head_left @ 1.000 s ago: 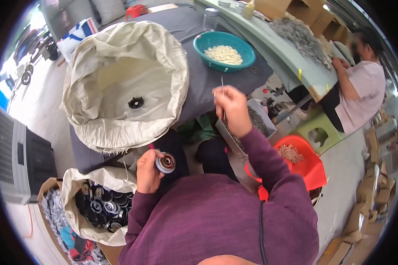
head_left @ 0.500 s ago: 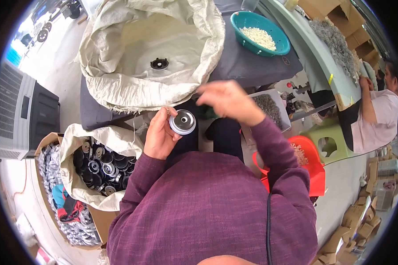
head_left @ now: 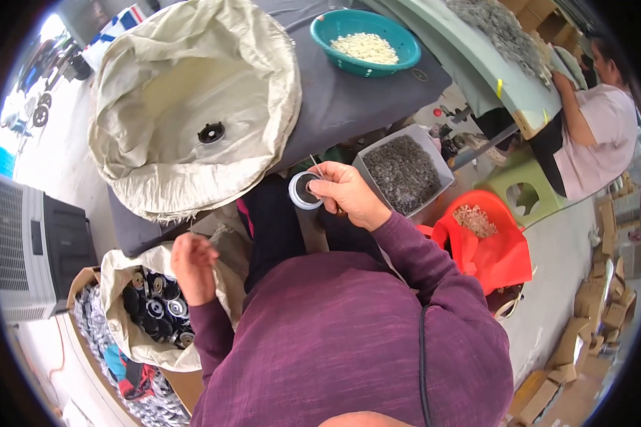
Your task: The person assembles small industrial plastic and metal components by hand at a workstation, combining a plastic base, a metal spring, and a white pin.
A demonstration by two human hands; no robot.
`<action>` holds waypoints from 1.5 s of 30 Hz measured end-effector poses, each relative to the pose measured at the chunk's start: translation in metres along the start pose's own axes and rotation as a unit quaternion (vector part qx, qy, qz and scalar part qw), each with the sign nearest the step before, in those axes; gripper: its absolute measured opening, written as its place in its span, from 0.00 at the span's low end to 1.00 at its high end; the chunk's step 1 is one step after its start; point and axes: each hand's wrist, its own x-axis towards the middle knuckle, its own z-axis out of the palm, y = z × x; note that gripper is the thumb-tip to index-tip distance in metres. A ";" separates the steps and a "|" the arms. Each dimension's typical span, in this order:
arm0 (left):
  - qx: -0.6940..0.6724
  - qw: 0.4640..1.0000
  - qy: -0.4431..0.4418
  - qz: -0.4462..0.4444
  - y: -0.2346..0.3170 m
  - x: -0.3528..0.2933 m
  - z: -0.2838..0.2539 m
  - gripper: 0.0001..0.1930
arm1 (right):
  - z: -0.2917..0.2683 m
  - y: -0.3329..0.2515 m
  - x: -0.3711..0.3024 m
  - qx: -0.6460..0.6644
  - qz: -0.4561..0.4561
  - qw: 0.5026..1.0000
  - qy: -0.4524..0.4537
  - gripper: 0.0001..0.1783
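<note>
My right hand (head_left: pixel 349 196) is closed round the edge of a round part (head_left: pixel 305 191) with a pale metallic rim and dark centre, held over my lap. A thin metallic sliver (head_left: pixel 316 165) juts up beside its fingertips; I cannot tell if the hand holds it. My left hand (head_left: pixel 194 265) is raised, slightly blurred, with fingers loosely bent and nothing visible in them. It hovers beside the cloth sack (head_left: pixel 117 285) of black and silver round parts (head_left: pixel 157 307). Ahead, one black ring-shaped part (head_left: pixel 211 133) lies inside a large open cream sack (head_left: pixel 192 53).
A teal bowl (head_left: pixel 367 69) of small white pieces stands on the dark-covered table (head_left: pixel 335 107). To the right are a grey bin (head_left: pixel 445 171) of small dark pieces, a red container (head_left: pixel 491 267) and a green stool (head_left: pixel 548 203). A co-worker (head_left: pixel 598 135) sits at another table.
The round part has passed from my left hand to my right hand. My left hand has moved left and down, toward the sack of parts. The view has shifted too.
</note>
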 end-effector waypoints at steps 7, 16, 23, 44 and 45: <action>-0.112 0.976 0.183 0.032 0.005 -0.006 -0.087 0.05 | -0.063 0.045 0.018 0.035 -0.014 0.985 0.166 0.14; 0.111 0.954 0.278 0.020 -0.002 -0.023 -0.129 0.05 | -0.090 0.035 -0.017 0.017 0.001 0.972 0.232 0.15; 0.032 0.945 0.320 0.062 0.009 -0.056 -0.128 0.07 | -0.010 0.021 -0.004 0.022 0.026 0.996 0.083 0.14; 0.100 0.992 -0.067 -0.045 0.005 -0.023 0.053 0.16 | 0.112 0.033 0.017 -0.179 -0.260 0.934 -0.169 0.08; 0.077 0.986 -0.131 -0.063 -0.002 -0.018 0.061 0.17 | 0.098 0.028 0.012 -0.181 -0.264 0.934 -0.155 0.08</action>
